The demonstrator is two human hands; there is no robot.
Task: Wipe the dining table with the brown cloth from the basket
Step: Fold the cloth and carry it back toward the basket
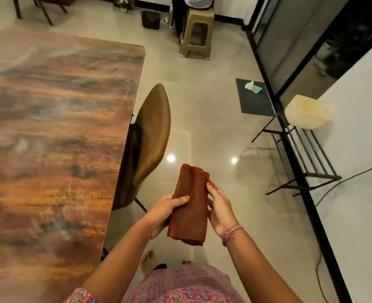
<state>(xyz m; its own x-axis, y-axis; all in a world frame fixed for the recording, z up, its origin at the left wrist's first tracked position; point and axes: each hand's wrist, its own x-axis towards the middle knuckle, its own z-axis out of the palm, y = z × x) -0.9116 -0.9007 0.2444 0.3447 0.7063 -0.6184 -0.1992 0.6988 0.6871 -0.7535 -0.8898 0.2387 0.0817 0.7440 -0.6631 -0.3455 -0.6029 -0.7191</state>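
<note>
1. Brown cloth, folded, is held over the floor beside the dining table, not yet on it.
2. Left hand grips its left edge, thumb on top.
3. Right hand clasps the right edge, likely readying it for wiping.

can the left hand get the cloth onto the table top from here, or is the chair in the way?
Probably yes. The left hand grips the folded brown cloth together with the right hand, above the floor. The dining table edge lies to its left; the chair stands farther ahead, so the near edge looks free.
</note>
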